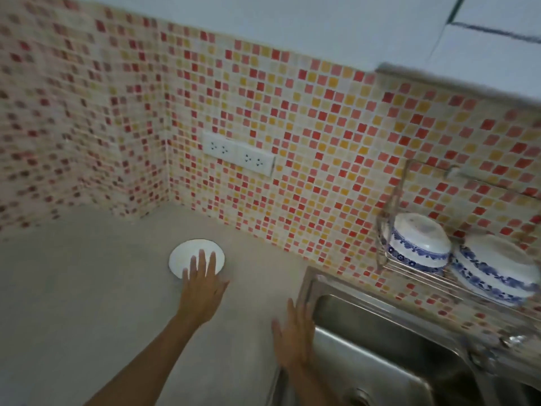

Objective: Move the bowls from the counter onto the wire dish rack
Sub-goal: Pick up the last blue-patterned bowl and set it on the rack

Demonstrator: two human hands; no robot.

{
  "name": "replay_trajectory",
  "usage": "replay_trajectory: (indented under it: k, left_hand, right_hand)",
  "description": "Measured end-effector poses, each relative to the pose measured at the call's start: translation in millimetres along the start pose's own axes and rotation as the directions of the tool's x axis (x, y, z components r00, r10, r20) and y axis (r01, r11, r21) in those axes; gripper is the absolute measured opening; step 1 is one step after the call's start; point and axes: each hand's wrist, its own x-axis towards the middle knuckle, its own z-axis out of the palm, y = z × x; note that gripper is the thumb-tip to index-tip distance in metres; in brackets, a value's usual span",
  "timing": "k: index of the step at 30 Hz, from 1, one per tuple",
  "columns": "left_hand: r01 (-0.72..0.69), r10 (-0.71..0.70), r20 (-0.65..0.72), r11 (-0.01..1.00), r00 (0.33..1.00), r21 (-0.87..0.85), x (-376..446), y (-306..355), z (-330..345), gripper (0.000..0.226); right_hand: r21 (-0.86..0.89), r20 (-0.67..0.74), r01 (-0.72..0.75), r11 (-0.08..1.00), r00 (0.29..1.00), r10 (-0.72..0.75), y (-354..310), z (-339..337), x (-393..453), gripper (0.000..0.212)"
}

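So the tiled wall fills most of the view, up past both hands, with a white socket strip on it straight above the left grip. The grey tabletop runs under and left of the left grip, and the steel sink sits right beside the right grip. The wire rack hangs on the wall well up and right of the right grip, with two blue-and-white bowls in it: one bowl and a second bowl just right of it, both upside down or tilted. One white bowl is on the tabletop, right under the left fingertips. Left hand is spread flat over its near edge, not gripping it. Right hand is spread too, holding nothing, by the sink's edge.
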Motion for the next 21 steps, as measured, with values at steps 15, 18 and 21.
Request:
replay_trajectory:
  k: [15,18,21]
  left_hand:
    - [0.371,-0.358,0.134,0.751,0.924,-0.546,73,-98,-3,0.063]
    - [0.403,-0.427,0.109,0.695,0.898,-0.596,80,-99,8,0.055]
    - [0.446,-0.490,0.116,0.639,0.864,-0.627,81,-98,15,0.051]
  right_hand:
    - [0.485,0.356,-0.295,0.823,0.926,0.122,-176,33,81,0.081]
    - [0.491,0.452,-0.372,0.788,0.882,0.135,-170,54,92,0.089]
    - [0.543,0.502,-0.400,0.739,0.859,0.096,-170,56,90,0.048]
